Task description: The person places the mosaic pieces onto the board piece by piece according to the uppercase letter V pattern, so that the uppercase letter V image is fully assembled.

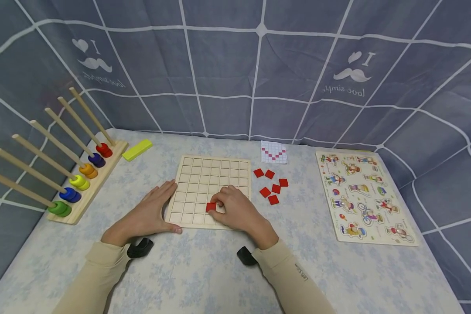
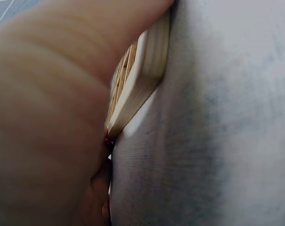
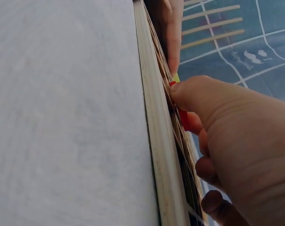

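A wooden grid board (image 1: 192,187) lies flat on the table. Over its lower rows my right hand (image 1: 237,209) pinches a red square tile (image 1: 210,206) between thumb and fingers. The right wrist view shows that red tile (image 3: 185,120) at the board's surface, partly covered by the thumb. My left hand (image 1: 149,213) rests at the board's left side, fingers extended along the edge and thumb by the near left corner. The board's corner (image 2: 151,61) also shows in the left wrist view. Several loose red tiles (image 1: 276,189) lie right of the board, below a pattern card (image 1: 274,152) with pink squares.
On the left stands a wooden peg rack (image 1: 76,213) with tall rods and coloured rings. A yellow-green block (image 1: 137,150) lies beside it. At the right is a picture puzzle board (image 1: 357,196). A grey checked cloth (image 1: 227,56) hangs behind the table.
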